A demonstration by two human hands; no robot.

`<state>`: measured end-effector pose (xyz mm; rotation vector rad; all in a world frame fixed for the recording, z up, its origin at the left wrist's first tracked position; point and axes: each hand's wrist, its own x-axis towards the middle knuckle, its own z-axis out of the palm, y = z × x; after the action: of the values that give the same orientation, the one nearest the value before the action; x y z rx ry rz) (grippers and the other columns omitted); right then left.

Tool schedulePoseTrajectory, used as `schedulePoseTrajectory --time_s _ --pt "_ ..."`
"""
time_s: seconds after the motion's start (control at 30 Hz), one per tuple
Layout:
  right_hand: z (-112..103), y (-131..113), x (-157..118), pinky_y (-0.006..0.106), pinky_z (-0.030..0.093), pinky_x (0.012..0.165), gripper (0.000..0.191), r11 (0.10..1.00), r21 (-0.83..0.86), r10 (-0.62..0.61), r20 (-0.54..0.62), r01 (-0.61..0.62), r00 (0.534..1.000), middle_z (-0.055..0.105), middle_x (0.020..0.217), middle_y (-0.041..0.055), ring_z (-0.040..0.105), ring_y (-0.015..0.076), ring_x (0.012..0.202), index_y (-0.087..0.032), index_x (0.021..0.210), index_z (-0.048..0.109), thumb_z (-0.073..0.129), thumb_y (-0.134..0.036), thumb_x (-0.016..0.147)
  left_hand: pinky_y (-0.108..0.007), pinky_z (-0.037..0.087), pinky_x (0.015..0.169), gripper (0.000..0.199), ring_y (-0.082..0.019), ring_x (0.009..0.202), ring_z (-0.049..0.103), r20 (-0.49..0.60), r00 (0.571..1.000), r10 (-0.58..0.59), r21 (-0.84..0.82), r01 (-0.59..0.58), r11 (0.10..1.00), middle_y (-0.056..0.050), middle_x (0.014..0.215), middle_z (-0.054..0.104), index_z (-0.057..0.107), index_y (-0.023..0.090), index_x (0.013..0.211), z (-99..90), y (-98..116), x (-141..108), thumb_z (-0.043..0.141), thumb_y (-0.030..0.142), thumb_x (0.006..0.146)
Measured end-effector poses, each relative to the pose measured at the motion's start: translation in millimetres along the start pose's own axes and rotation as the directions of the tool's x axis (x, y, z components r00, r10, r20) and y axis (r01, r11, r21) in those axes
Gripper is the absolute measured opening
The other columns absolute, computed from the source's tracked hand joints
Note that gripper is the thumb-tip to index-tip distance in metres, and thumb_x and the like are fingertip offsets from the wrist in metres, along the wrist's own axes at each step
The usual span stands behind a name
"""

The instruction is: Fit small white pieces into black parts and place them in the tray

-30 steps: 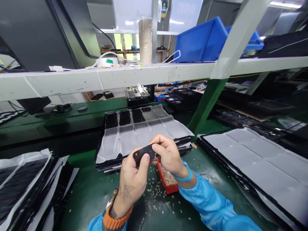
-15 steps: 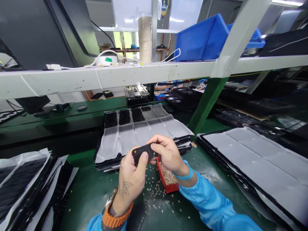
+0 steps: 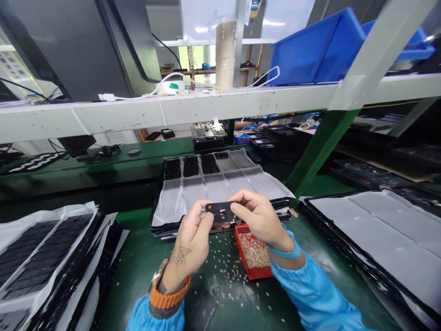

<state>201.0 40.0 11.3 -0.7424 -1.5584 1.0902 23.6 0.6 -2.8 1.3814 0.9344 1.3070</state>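
Note:
Between my hands is a small black rectangular plastic part (image 3: 220, 212) with a yellow mark near its left end. My left hand (image 3: 195, 230) grips its left end, thumb on the near edge. The fingers of my right hand (image 3: 257, 214) pinch its right end. Just below my right hand sits a red tray (image 3: 261, 273) filled with tiny tan pieces (image 3: 255, 250). Behind my hands lies a stack of trays (image 3: 220, 184) under translucent white sheets, with several black parts (image 3: 191, 166) in its far row.
Tiny pieces are scattered over the green table (image 3: 220, 294). Stacks of black trays stand at left (image 3: 44, 257) and right (image 3: 386, 230). A white shelf beam (image 3: 213, 106) crosses above, carrying a blue bin (image 3: 313, 53); a green post (image 3: 317, 147) rises behind the right stack.
The black part has turned more level and shows its face more squarely. My left thumb has slid back toward its left end. The view has swung slightly left.

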Motion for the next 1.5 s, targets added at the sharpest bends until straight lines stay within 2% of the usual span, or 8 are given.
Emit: schedulePoseTrajectory --time_s 0.2,0.43,0.6,0.83,0.97,1.1,1.27,1.5 --pt "-2 -4 -5 0.025 0.045 0.056 0.016 0.99 -0.137 -0.018 0.056 0.025 0.998 0.065 0.068 0.0013 0.056 0.0129 0.059 -0.016 0.084 0.068 0.066 -0.031 0.088 -0.026 0.058 0.063 0.02 -0.017 0.064 0.074 -0.031 1.0 -0.002 0.118 0.005 0.993 -0.001 0.072 0.077 0.067 0.019 0.096 -1.5 7 1 0.049 0.028 0.1" --pt "1 -4 -2 0.023 0.044 0.048 0.016 0.993 -0.12 -0.01 0.053 0.016 0.999 0.061 0.065 -0.0015 0.055 0.0104 0.051 -0.016 0.093 0.068 0.066 -0.031 0.089 -0.026 0.058 0.057 0.03 -0.017 0.057 0.071 -0.139 0.989 0.053 0.17 -0.029 0.985 -0.001 0.066 0.074 0.063 0.02 0.079 2.2 8 2 0.053 0.04 0.1" --pt "1 -2 -1 0.022 0.05 0.051 0.02 0.997 -0.013 0.078 0.105 -0.077 0.991 0.063 0.07 -0.0008 0.06 0.0103 0.053 -0.015 0.096 0.064 0.07 -0.031 0.085 -0.026 0.058 0.057 0.036 -0.018 0.061 0.073 -0.145 0.989 0.02 0.084 -0.008 0.996 -0.003 0.071 0.076 0.063 0.019 0.088 0.9 3 3 0.053 0.051 0.101" --pt "1 -4 0 0.019 0.045 0.044 0.023 0.992 0.01 0.124 0.077 -0.125 0.989 0.063 0.069 -0.0002 0.054 0.0069 0.046 -0.014 0.094 0.066 0.07 -0.035 0.085 -0.026 0.061 0.063 0.026 -0.019 0.062 0.076 -0.065 0.991 -0.12 -0.051 0.117 0.992 -0.007 0.076 0.079 0.067 0.015 0.098 -1.7 1 7 0.064 0.04 0.092" --pt "1 -2 1 0.02 0.047 0.045 0.024 0.997 -0.025 0.071 0.021 -0.071 0.997 0.065 0.072 0.0014 0.056 0.0084 0.05 -0.014 0.095 0.07 0.068 -0.037 0.087 -0.028 0.061 0.066 0.029 -0.018 0.065 0.075 0.036 0.995 -0.098 0.148 0.092 0.985 -0.008 0.078 0.079 0.07 0.016 0.093 -6.7 3 7 0.051 0.036 0.099" --pt "1 -2 1 0.023 0.051 0.051 0.021 0.995 -0.094 0.016 -0.031 -0.018 0.999 0.069 0.075 0.0033 0.059 0.0118 0.058 -0.016 0.086 0.071 0.067 -0.036 0.088 -0.029 0.059 0.068 0.026 -0.02 0.07 0.074 0.223 0.973 -0.058 0.507 -0.065 0.86 -0.005 0.074 0.076 0.072 0.02 0.084 -14.9 9 6 0.053 0.031 0.098" --pt "2 -1 -2 0.023 0.042 0.052 0.016 0.936 -0.351 -0.024 0.041 0.037 0.999 0.066 0.064 0.0008 0.054 0.0115 0.057 -0.016 0.077 0.072 0.064 -0.027 0.085 -0.026 0.053 0.066 0.017 -0.017 0.071 0.071 0.037 0.985 0.169 0.586 -0.159 0.795 -0.003 0.083 0.076 0.073 0.02 0.097 -16.9 8 7 0.058 0.026 0.094" --pt "2 3 -4 0.024 0.04 0.058 0.015 0.791 -0.557 -0.167 0.201 0.253 0.965 0.064 0.064 -0.001 0.053 0.0106 0.057 -0.018 0.078 0.073 0.06 -0.015 0.084 -0.025 0.045 0.059 0.015 -0.014 0.057 0.061 0.079 0.969 0.232 0.68 -0.223 0.698 0.001 0.065 0.069 0.071 0.02 0.081 -13.8 5 9 0.058 0.021 0.088"
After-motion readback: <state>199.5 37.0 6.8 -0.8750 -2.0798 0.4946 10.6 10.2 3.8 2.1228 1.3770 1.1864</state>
